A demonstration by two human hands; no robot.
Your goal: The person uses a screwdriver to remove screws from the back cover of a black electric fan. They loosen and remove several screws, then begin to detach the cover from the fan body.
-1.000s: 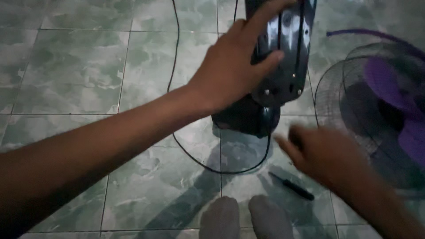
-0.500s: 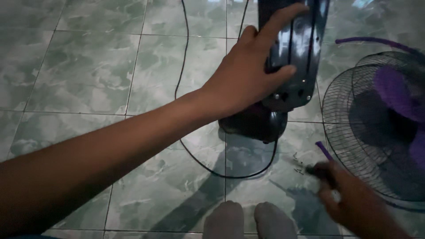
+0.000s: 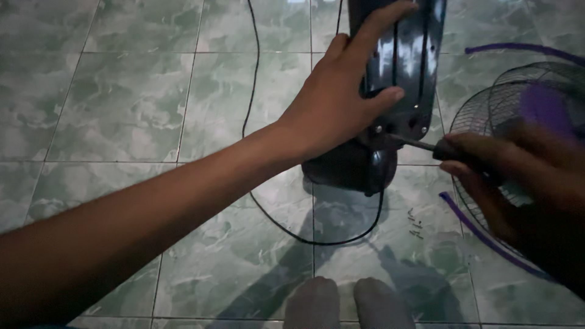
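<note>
Green marbled tile floor (image 3: pixel 122 103) with pale grout lines. On it stand a dark fan base (image 3: pixel 344 170), a looping black power cord (image 3: pixel 253 73), a wire fan grille (image 3: pixel 481 116) with purple trim, and two grey-socked feet (image 3: pixel 341 303).

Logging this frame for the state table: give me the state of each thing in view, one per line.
left hand: fingers spread, gripping the dark fan housing
dark fan housing: propped up off the floor tiles
right hand: closed around a screwdriver
screwdriver: tip at the housing's lower edge, near its screws
fan grille: off the housing, lying on the tiles, purple blade inside
black cord: slack, looped on the tiles
</note>
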